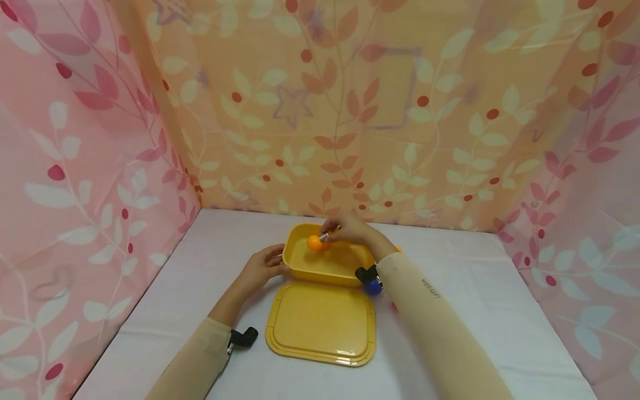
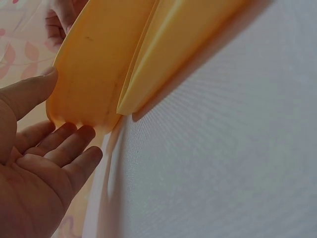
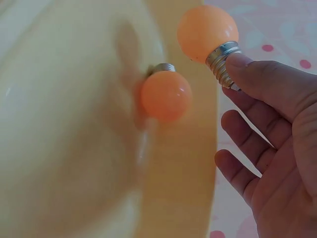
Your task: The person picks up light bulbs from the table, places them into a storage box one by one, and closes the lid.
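Observation:
My right hand is over the yellow plastic box, pinching an orange light bulb by its silver screw base between thumb and index finger. Its other fingers are spread loosely. A second orange light bulb lies inside the box against the wall, seen in the right wrist view. At the box's left end is my left hand, fingers relaxed and thumb by the rim. The left wrist view shows the fingertips right at the outer wall.
A yellow lid lies flat on the white-covered table in front of the box. A blue bulb sits at the box's front right corner, partly behind the right wrist camera. Bits of orange and red show beside the right sleeve. Patterned cloth walls surround the table.

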Demonstrator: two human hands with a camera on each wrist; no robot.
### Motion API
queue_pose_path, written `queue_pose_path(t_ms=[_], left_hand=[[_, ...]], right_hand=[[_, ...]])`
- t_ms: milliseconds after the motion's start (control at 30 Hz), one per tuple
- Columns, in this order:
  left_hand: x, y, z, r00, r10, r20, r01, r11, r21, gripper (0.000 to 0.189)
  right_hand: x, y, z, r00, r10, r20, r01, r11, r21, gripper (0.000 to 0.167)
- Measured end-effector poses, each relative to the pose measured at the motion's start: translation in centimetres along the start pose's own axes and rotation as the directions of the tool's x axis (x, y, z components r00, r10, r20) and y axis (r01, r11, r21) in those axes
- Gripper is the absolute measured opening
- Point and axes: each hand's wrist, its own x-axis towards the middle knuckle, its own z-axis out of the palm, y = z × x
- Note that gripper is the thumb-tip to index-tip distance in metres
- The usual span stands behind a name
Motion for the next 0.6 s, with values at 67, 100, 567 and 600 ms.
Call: queue_pose_path(t_ms=[67,100,567,600], left_hand=[[0.0,-0.1,0.0,1.000,-0.004,-0.001,0.004,1.000,0.008,0.075],[0.0,-0.2,0.0,1.000,-0.004,0.001,0.004,1.000,0.009,0.075],[0.0,-0.2,0.0,1.000,0.001,0.013,-0.001,1.000,0.015,0.075],[0.0,-0.2,0.0,1.000,0.000,0.017,0.000,1.000,0.011,0.075]], right_hand=[[0.2,0.1,0.4,1.000,-0.009,0.007,0.009,1.000,0.013,0.024],[0.2,0.2,0.6,1.000,-0.009,0.009,0.009,1.000,0.016,0.024],[0.5,1.0,2.1,0.999,0.021,0.039,-0.020,1.000,-0.017,0.020],[0.5,1.1,2.3,0.999,0.021,0.042,-0.020,0.999,-0.026,0.019]])
